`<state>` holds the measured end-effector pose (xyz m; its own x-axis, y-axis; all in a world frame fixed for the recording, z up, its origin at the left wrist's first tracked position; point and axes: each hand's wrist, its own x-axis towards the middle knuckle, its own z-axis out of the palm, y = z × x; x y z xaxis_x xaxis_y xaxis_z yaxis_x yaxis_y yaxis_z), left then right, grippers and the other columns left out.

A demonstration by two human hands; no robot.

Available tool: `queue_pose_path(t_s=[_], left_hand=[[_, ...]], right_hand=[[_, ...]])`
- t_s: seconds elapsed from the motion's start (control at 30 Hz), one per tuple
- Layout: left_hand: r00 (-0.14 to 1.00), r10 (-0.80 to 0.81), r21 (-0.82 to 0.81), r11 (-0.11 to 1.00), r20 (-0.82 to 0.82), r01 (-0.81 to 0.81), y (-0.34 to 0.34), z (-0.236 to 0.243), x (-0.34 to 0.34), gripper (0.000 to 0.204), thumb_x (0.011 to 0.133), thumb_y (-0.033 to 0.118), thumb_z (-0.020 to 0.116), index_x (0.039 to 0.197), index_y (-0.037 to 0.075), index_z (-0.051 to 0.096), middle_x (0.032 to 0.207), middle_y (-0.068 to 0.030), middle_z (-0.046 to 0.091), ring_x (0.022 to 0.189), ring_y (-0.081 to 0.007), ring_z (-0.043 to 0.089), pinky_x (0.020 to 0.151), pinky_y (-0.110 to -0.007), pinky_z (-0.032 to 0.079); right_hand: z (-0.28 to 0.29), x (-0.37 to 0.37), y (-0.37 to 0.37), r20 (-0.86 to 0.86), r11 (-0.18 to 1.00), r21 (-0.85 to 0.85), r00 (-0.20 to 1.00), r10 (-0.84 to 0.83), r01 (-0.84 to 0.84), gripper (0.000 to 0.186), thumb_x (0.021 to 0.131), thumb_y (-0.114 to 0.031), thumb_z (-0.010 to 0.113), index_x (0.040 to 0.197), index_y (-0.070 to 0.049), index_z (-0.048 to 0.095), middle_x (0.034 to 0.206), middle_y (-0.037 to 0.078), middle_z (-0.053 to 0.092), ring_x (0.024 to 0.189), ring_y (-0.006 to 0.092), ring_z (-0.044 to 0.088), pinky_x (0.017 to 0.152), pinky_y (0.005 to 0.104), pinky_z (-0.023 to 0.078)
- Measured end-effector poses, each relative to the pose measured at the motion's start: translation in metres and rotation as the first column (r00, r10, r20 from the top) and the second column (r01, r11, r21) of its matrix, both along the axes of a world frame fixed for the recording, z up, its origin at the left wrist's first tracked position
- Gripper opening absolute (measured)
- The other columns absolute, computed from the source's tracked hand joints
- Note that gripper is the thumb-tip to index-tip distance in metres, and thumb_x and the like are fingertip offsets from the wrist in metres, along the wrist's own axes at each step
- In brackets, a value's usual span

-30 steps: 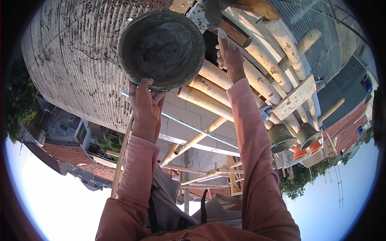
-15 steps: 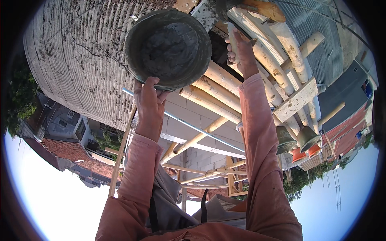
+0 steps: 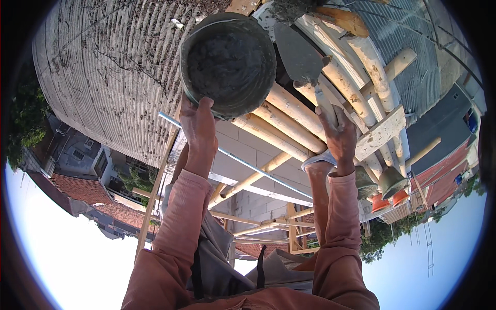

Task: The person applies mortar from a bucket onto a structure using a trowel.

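Note:
My left hand (image 3: 199,130) grips the near rim of a dark round bucket (image 3: 187,82), tilted so that its inside shows. Wet grey mortar (image 3: 225,64) lies inside it. To the right, my right hand (image 3: 338,133) is closed round the pale handle of a trowel (image 3: 298,54). The trowel's grey blade points away from me, just right of the bucket and apart from it. Past the blade tip a heap of mortar (image 3: 294,9) sits at the top edge of the view.
Bamboo poles (image 3: 281,121) run beneath my hands, with a mortar-spattered board (image 3: 382,133) at right. Corrugated roofing (image 3: 108,77) spreads on the left. A thin blue-white strip (image 3: 248,163) crosses below. Buckets (image 3: 392,182) hang or stand at the lower right. My foot (image 3: 319,161) rests near the poles.
My right hand has drawn back toward me with the trowel, so its blade now shows fully. The bucket in my left hand has shifted slightly right.

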<state>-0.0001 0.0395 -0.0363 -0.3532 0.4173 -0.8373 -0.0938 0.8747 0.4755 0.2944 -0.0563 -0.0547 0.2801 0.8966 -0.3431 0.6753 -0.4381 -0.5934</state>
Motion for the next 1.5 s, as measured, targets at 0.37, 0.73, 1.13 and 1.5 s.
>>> queue_pose_path(t_s=[0.37,0.73,1.13,1.5], left_hand=[[0.924,-0.338,0.115,0.925,-0.179,0.361,0.001,-0.007,-0.003,0.047,0.087,0.008,0.057,0.133,-0.002,0.062,0.109,-0.0108,0.071,0.096,-0.0224,0.066,0.092,-0.037,0.050],[0.966,-0.258,0.184,0.951,0.023,0.250,0.001,0.004,0.005,0.047,0.089,0.006,0.058,0.135,-0.002,0.060,0.113,-0.0084,0.071,0.100,-0.0140,0.063,0.091,-0.031,0.050],[0.979,-0.129,0.197,0.976,0.160,0.097,-0.009,-0.010,-0.003,0.056,0.090,-0.001,0.059,0.145,0.003,0.048,0.127,-0.0145,0.063,0.109,-0.0227,0.068,0.084,-0.033,0.065],[0.989,0.102,0.049,0.993,0.104,-0.108,0.006,0.002,-0.004,0.054,0.089,0.007,0.062,0.141,0.009,0.050,0.123,-0.0130,0.062,0.104,-0.0273,0.070,0.091,-0.041,0.060]], right_hand=[[-0.044,0.012,0.110,0.491,0.737,-0.109,0.609,0.623,-0.667,0.042,0.093,-0.043,0.072,0.105,-0.003,0.068,0.087,0.017,0.074,0.075,0.0301,0.076,0.060,0.0408,0.062],[-0.062,-0.005,0.080,-0.117,0.733,-0.169,0.752,0.648,-0.658,0.070,0.090,-0.066,0.068,0.109,0.001,0.068,0.083,0.025,0.073,0.080,0.0411,0.074,0.075,0.0504,0.059],[-0.057,-0.019,0.037,-0.371,0.793,-0.425,0.883,0.286,-0.436,0.067,0.088,-0.064,0.072,0.116,-0.003,0.073,0.091,0.019,0.076,0.085,0.0349,0.074,0.080,0.0457,0.056],[0.003,-0.039,0.008,-0.383,0.962,-0.273,0.918,-0.099,-0.010,0.050,0.092,-0.048,0.076,0.103,0.001,0.072,0.068,0.011,0.068,0.058,0.0197,0.062,0.060,0.0356,0.050]])
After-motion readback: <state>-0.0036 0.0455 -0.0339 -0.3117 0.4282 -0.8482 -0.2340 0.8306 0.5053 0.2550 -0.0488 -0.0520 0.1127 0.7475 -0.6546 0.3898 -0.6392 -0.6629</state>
